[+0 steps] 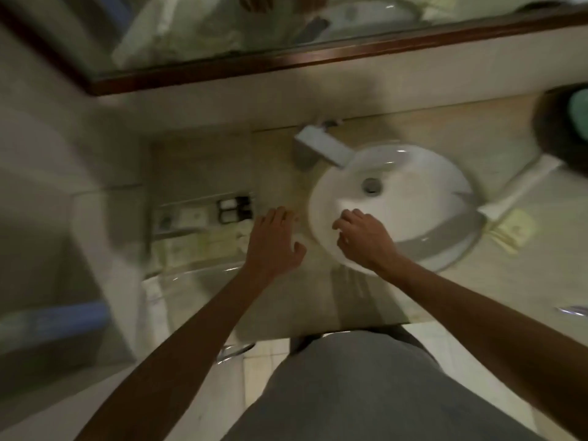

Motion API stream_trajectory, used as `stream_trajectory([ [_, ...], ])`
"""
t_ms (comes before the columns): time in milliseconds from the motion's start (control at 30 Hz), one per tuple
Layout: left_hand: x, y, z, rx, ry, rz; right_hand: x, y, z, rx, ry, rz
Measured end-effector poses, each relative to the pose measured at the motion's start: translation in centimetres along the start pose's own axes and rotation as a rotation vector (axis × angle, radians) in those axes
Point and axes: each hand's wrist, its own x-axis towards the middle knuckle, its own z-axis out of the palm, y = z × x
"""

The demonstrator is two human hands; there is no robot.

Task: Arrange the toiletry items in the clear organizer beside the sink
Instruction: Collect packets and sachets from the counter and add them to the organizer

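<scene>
The frame is blurred by motion. A clear organizer (178, 206) lies on the counter left of the white sink (426, 198), holding pale packets (191, 216) and small dark-framed items (234, 210). My left hand (275, 238) hovers just right of the organizer, fingers spread and nothing in it. My right hand (359, 233) is over the sink's near left rim, fingers loosely curled; I see nothing held in it.
A square chrome faucet (321, 148) stands behind the sink. A white folded towel (521, 183) and a pale packet (514, 229) lie on the right. A dark bin (563, 128) sits far right. A wood-framed mirror (286, 63) hangs above the beige counter (318, 297).
</scene>
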Motion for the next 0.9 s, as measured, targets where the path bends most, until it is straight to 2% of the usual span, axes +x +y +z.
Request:
stream_trajectory([
  [167, 5.6, 12.3, 3.9, -0.079, -0.066, 0.167, -5.3, 10.0, -3.0, -0.031, 0.062, 0.17],
  [367, 10.0, 23.2, 7.4, -0.153, -0.152, 0.251, -13.4, 24.1, -5.6, 0.025, 0.135, 0.46],
  [433, 10.9, 25.5, 8.4, -0.157, -0.185, 0.259, -15.4, 28.4, -6.0, 0.006, 0.037, 0.471],
  [533, 11.6, 28.0, 9.6, -0.151, -0.241, 0.257, -16.9, 33.3, -6.1, -0.122, -0.231, 0.325],
  [600, 11.9, 29.4, 10.5, -0.143, -0.261, 0.263, -17.3, 35.0, -5.9, -0.146, -0.317, 0.278],
  [767, 13.0, 33.3, 13.4, -0.122, -0.332, 0.302, -17.8, 36.1, -4.7, -0.003, -0.239, 0.287],
  [900, 13.9, 36.6, 15.2, -0.074, -0.334, 0.331, -20.3, 40.3, -6.2, 0.085, -0.02, 0.539],
])
